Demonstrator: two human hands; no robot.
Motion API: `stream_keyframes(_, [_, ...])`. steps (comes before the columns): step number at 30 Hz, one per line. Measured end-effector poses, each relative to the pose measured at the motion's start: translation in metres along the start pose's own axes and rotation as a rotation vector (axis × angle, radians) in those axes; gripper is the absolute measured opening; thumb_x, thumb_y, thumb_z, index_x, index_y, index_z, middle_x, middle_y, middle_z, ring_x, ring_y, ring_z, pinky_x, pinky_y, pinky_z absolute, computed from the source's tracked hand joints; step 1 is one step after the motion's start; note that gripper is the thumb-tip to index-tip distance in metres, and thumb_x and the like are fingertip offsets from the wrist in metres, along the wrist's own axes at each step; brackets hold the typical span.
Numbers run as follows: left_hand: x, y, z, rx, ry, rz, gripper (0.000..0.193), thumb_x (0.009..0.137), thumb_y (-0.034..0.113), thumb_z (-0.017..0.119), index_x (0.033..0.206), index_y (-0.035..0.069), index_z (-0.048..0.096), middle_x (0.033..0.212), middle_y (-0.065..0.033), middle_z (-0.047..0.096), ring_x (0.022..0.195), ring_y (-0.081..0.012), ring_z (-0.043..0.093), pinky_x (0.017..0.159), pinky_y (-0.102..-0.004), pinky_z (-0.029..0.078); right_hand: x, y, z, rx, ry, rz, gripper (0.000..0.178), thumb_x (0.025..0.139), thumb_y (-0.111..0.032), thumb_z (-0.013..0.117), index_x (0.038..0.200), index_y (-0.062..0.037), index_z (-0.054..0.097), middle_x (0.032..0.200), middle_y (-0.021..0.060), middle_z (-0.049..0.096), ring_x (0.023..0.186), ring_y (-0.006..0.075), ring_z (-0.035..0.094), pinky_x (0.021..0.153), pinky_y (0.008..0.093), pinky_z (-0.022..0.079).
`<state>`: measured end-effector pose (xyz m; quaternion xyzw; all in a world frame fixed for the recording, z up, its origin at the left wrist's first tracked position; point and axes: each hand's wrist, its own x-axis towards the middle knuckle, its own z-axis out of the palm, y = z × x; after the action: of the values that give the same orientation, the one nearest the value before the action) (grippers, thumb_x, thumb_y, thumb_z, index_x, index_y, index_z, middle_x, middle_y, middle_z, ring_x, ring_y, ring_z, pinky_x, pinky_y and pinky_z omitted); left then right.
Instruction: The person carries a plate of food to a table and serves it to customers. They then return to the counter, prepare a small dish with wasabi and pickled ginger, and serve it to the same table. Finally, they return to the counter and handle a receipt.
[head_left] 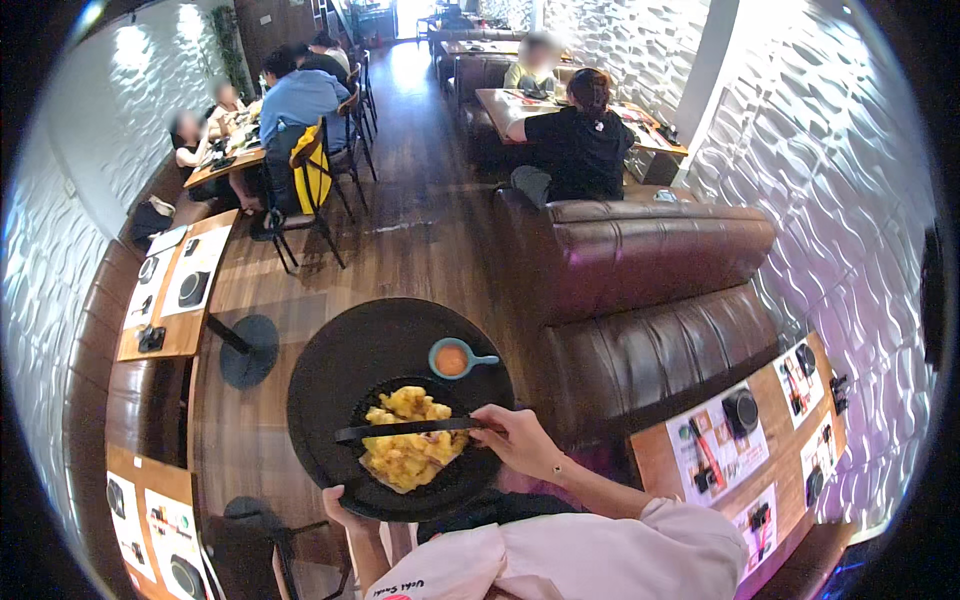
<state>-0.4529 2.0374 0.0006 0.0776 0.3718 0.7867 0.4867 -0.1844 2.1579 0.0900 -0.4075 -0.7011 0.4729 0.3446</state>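
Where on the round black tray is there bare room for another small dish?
The upper left of the tray looks bare, bordered by its rim, the blue sauce dish and the fried food. The middle and right are crowded: food, the black handle over it and the right hand gripping that handle.

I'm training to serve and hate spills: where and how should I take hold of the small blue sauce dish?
Probably pinch its short handle, coming from the right: it juts rightward from the round blue sauce dish, clear of the fried food and away from the open orange sauce.
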Motion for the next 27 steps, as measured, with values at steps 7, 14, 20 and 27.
stream_keyframes(7, [0.26, -0.002, 0.078, 0.037, 0.093, -0.002, 0.06, 0.071, 0.032, 0.058, 0.123, 0.002, 0.056, 0.117, -0.0116, 0.06, 0.105, -0.0304, 0.06, 0.093, -0.0414, 0.051, 0.269, 0.041, -0.024, 0.036, 0.026, 0.109, 0.017, 0.093, -0.006, 0.065, 0.109, 0.0001, 0.063, 0.082, 0.0149, 0.072, 0.073, 0.0167, 0.069, 0.065, 0.0318, 0.054])
stream_keyframes(14, [0.5, -0.017, 0.22, 0.109, -0.052, -0.09, 0.056, 0.072, 0.034, 0.059, 0.118, 0.004, 0.058, 0.11, -0.0113, 0.063, 0.101, -0.0286, 0.063, 0.091, -0.0392, 0.052, 0.488, 0.049, -0.098, -0.06, 0.157, 0.11, 0.016, 0.091, -0.001, 0.067, 0.107, -0.0001, 0.064, 0.083, 0.013, 0.072, 0.074, 0.0149, 0.07, 0.068, 0.0295, 0.056])
stream_keyframes(20, [0.703, -0.083, 0.31, 0.079, -0.15, -0.218, 0.064, 0.072, 0.035, 0.059, 0.126, 0.003, 0.055, 0.118, -0.0119, 0.063, 0.108, -0.0306, 0.063, 0.095, -0.0404, 0.052, 0.667, 0.122, -0.152, 0.048, 0.261, 0.09, 0.016, 0.092, -0.001, 0.066, 0.107, 0.0011, 0.063, 0.085, 0.0111, 0.073, 0.078, 0.0148, 0.073, 0.067, 0.0286, 0.057])
stream_keyframes(27, [0.917, -0.139, 0.417, 0.137, -0.143, -0.209, 0.064, 0.071, 0.036, 0.058, 0.127, 0.005, 0.057, 0.12, -0.0119, 0.063, 0.111, -0.0302, 0.061, 0.097, -0.0413, 0.05, 0.88, 0.17, -0.233, 0.013, 0.24, 0.223, 0.019, 0.092, -0.003, 0.068, 0.109, 0.0019, 0.064, 0.075, 0.0097, 0.07, 0.069, 0.0107, 0.066, 0.064, 0.0272, 0.054])
